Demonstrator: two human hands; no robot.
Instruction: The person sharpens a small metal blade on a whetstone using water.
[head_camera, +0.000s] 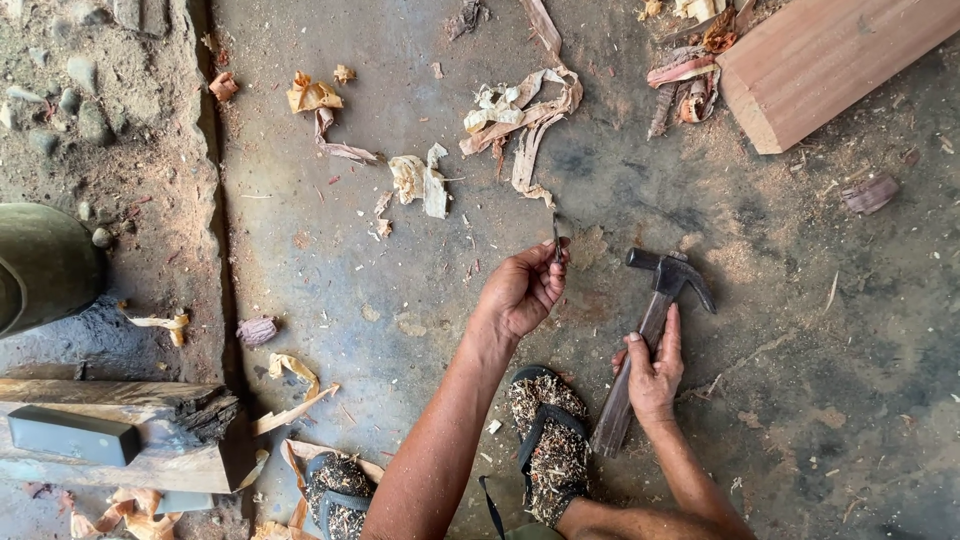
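Nearest: two sandals, one (548, 440) between the forearms, the other (335, 488) further left at the frame's lower edge; both are coated in sawdust and chips.

Right hand (653, 372): fingers wrapped around the wooden handle of a claw hammer (650, 330). The handle slants up from near the sandal; the dark metal head sits above the hand, close to the concrete floor (400, 260).

Left hand (522, 292): fingertips pinched on a thin dark nail (556, 243), held upright with its tip toward the floor, just left of the hammer head. The hands are apart, with bare floor between nail and hammer head.

Left side, near: a weathered timber block (120, 430) with a dark rectangular stone (70, 437) lying on it, at the edge of a raised gravel strip (110, 100).

Left side, middle: a green rounded vessel (40, 265), partly cut off by the frame.

Mid-floor: curled wood shavings and bark strips (420, 180) scattered beyond the left hand; a longer tangle (525, 110) lies straight above the nail.

Far right: a reddish planed plank (820, 60) lying aslant, with reddish shavings (690, 85) piled against its near end.
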